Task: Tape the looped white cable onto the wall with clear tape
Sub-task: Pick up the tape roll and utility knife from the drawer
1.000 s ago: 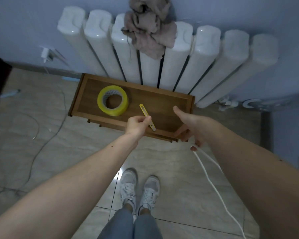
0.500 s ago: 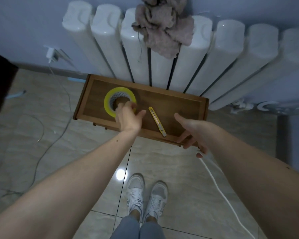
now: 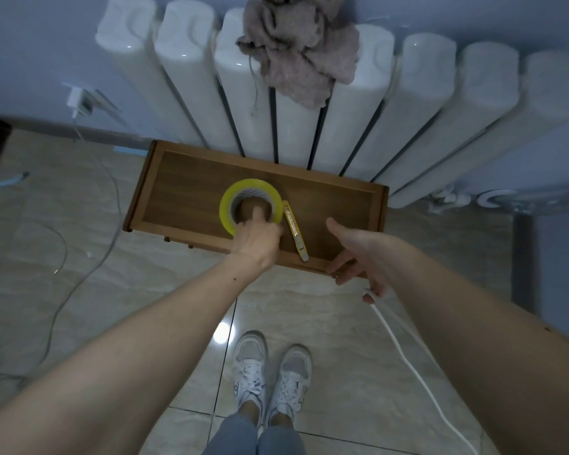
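On top of the wooden stand, the left hand grips the roll of tape, with a finger poked down into the hole and the rest pinching the near rim. The right hand hovers by the stand's front edge, fingers spread, while its lowest fingers hold the white cable, which trails down across the floor.

A good lift goes straight up, so the roll does not bump the yellow knife lying just beside it (that could slide off the edge). I think the right hand should keep its hold on the cable, or the loop may come undone. Behind the stand are the radiator and the wall where the cable must go.
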